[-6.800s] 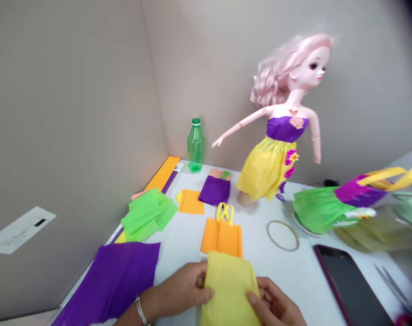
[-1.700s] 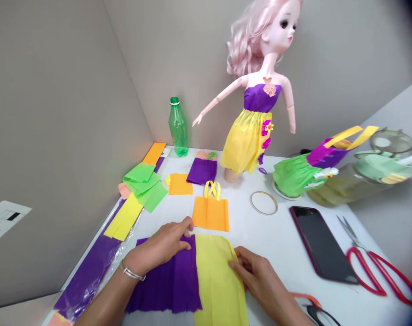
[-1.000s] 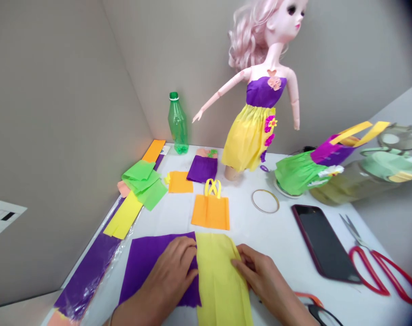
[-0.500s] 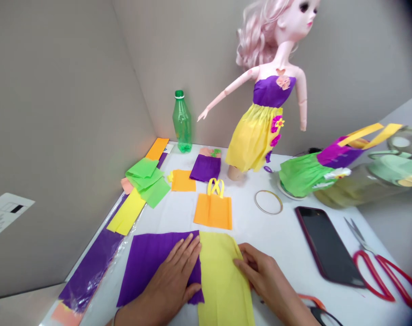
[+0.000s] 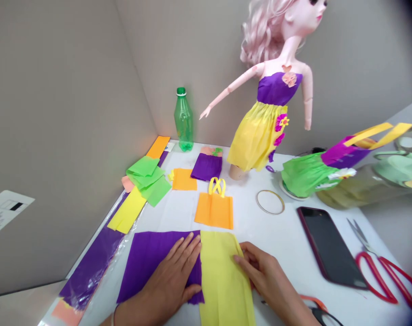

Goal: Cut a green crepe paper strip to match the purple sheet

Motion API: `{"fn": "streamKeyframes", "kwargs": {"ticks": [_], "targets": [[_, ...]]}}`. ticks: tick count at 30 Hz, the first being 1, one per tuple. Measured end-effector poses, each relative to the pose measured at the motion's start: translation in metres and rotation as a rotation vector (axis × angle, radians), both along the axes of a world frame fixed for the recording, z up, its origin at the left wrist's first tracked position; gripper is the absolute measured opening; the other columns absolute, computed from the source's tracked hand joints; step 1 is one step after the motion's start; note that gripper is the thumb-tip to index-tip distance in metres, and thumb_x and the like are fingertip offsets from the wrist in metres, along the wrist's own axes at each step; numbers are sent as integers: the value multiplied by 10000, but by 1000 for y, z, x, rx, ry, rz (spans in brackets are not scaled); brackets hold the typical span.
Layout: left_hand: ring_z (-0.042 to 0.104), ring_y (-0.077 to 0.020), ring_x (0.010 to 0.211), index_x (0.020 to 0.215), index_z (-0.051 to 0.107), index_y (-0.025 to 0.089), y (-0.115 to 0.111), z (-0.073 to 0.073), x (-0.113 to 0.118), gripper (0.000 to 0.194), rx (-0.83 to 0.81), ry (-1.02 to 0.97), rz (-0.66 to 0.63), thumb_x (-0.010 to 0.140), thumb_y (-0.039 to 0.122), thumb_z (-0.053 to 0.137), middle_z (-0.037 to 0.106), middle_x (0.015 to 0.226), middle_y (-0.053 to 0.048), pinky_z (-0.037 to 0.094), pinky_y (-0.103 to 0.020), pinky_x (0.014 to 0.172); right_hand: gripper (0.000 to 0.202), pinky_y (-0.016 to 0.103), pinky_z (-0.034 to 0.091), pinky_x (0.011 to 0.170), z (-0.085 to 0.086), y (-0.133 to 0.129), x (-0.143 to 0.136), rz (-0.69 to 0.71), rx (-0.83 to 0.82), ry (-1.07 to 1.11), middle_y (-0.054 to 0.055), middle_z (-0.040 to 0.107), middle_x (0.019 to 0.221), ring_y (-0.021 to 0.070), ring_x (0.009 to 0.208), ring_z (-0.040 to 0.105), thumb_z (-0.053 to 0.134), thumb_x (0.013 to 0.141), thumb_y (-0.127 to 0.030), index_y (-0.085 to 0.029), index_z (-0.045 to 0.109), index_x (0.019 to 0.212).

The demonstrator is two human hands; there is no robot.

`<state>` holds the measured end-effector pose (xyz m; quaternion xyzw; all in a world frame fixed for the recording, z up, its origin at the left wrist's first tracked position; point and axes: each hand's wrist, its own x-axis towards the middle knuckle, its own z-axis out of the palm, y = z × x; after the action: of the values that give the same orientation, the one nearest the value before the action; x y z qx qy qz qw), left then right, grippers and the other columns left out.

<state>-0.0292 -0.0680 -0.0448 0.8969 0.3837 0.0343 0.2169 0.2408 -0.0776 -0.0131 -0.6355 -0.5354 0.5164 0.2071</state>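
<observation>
My left hand (image 5: 176, 271) lies flat on a purple sheet of crepe paper (image 5: 147, 253), fingertips at its right edge. Side by side with that sheet is a yellow sheet of crepe paper (image 5: 222, 280). My right hand (image 5: 260, 267) pinches the yellow sheet's right edge between thumb and fingers. Just beyond the sheets sits a small orange paper bag (image 5: 214, 212) with yellow handles. Partly hidden under my right forearm is a pair of scissors with orange and black handles (image 5: 314, 303).
Behind stand a doll (image 5: 260, 127) in a purple and yellow dress and a green bottle (image 5: 183, 122). To the right are a bangle (image 5: 270, 202), a phone (image 5: 331, 246), red-handled scissors (image 5: 375, 267) and a green paper dress (image 5: 307, 174). Coloured papers (image 5: 149, 179) lie left.
The view has shifted slightly, so background things sit a little differently. Both hands and the two sheets stay practically in place.
</observation>
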Motion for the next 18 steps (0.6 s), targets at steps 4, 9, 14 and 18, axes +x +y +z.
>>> {"fn": "streamKeyframes", "kwargs": {"ticks": [4, 9, 14, 18], "targets": [[142, -266, 1504, 1557, -53, 258, 6, 2, 1, 1007, -16, 7, -32, 870, 297, 681, 161, 1638, -79, 236, -498, 1210, 316, 232, 311, 508, -2, 1, -1, -6, 33, -56, -53, 373, 600, 126, 553, 395, 452, 909, -476, -211, 508, 746], [143, -269, 1503, 1560, -14, 237, 15, 10, 2, 931, -22, -41, -102, 908, 377, 635, 195, 1631, -99, 228, -487, 1214, 323, 237, 308, 528, -3, 0, 0, 13, 55, -115, -50, 378, 599, 130, 571, 380, 443, 914, -469, -214, 490, 721], [336, -270, 1426, 1504, 222, 219, 30, 34, -1, 626, 43, -217, 18, 979, 410, 503, 419, 1516, -124, 319, -475, 1166, 329, 238, 305, 538, -1, 1, 0, 16, 62, -131, -56, 372, 604, 130, 575, 378, 436, 914, -489, -217, 478, 734], [532, -252, 1139, 1161, 548, 214, 54, 45, 5, 192, 80, -243, 208, 973, 215, 510, 618, 1155, -79, 440, -437, 994, 336, 239, 289, 544, -2, 3, -1, 9, 78, -146, -61, 346, 607, 129, 581, 359, 441, 913, -489, -221, 436, 710]]}}
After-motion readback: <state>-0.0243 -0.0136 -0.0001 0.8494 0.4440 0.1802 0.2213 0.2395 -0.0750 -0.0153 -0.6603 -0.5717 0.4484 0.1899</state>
